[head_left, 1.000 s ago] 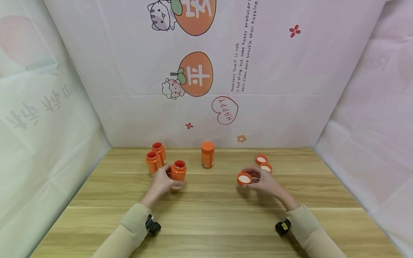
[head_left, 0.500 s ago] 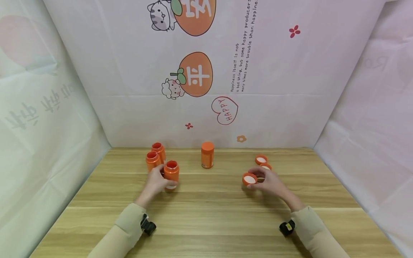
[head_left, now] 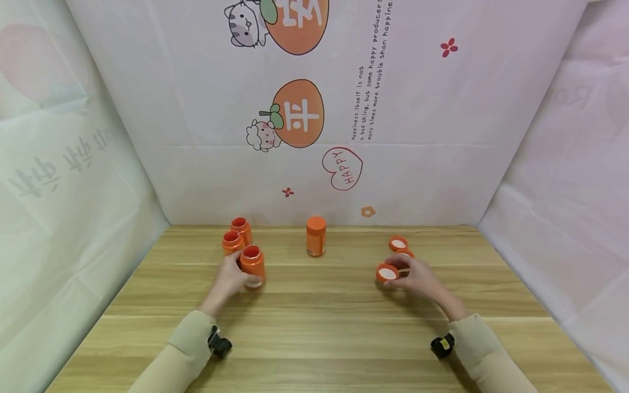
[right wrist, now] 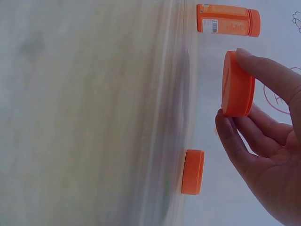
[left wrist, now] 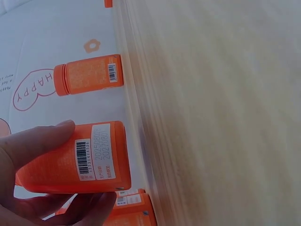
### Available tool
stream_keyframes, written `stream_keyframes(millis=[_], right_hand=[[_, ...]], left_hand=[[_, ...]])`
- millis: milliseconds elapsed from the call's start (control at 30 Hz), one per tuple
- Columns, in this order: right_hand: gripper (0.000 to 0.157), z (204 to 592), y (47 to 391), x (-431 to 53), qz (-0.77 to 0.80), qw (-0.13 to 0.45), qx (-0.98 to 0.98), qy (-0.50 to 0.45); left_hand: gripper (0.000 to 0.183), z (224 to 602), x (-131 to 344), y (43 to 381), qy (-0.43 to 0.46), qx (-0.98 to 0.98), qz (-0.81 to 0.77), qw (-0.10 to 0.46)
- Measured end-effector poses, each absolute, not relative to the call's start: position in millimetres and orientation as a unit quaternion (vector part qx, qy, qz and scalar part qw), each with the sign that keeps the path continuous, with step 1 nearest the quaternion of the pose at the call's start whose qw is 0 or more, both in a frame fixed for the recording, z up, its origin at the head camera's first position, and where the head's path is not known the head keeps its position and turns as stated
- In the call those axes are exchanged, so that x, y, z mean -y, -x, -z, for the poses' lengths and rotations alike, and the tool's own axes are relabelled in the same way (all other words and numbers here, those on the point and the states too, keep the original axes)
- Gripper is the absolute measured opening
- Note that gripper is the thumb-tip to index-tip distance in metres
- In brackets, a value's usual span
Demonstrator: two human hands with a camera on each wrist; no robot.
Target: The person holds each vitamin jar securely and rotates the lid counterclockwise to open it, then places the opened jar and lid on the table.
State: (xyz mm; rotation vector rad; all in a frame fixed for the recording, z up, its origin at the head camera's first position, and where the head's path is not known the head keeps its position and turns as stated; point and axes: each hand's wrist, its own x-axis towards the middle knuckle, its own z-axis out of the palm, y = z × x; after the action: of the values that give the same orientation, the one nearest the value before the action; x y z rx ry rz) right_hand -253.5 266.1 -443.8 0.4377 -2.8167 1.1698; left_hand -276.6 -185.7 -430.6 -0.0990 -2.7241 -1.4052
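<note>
The left hand [head_left: 230, 277] has its fingers curled round the side of an uncapped jar [head_left: 253, 265], probably so its mouth faces upward, above the worktop [head_left: 314, 333] near two other uncapped jars [head_left: 232, 243]. The right hand [head_left: 419, 279] pinches a cap [head_left: 387, 273] by its rim, perhaps to keep its white inside untouched, near two loose caps [head_left: 398, 243]. A capped jar [head_left: 316, 237] stands between.
</note>
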Motion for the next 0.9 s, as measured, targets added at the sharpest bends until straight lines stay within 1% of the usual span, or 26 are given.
stream_keyframes(millis=[367, 533, 700, 900], right_hand=[[0.056, 446.8, 257.4, -278.5, -0.356, 0.028, 0.924, -0.133], [0.059, 448.1, 260.4, -283.4, -0.348, 0.03, 0.927, -0.137], [0.061, 447.4, 262.1, -287.2, -0.333, 0.024, 0.935, -0.121], [0.058, 443.8, 260.8, -292.7, -0.325, 0.023, 0.938, -0.121]], left_hand=[[0.066, 427.6, 197.5, 275.1, 0.013, 0.899, 0.436, 0.031], [0.066, 426.1, 202.8, 274.4, 0.005, 0.897, 0.441, 0.027], [0.063, 425.0, 207.6, 272.5, 0.004, 0.896, 0.443, 0.025], [0.059, 425.2, 212.6, 271.1, -0.004, 0.899, 0.438, 0.025]])
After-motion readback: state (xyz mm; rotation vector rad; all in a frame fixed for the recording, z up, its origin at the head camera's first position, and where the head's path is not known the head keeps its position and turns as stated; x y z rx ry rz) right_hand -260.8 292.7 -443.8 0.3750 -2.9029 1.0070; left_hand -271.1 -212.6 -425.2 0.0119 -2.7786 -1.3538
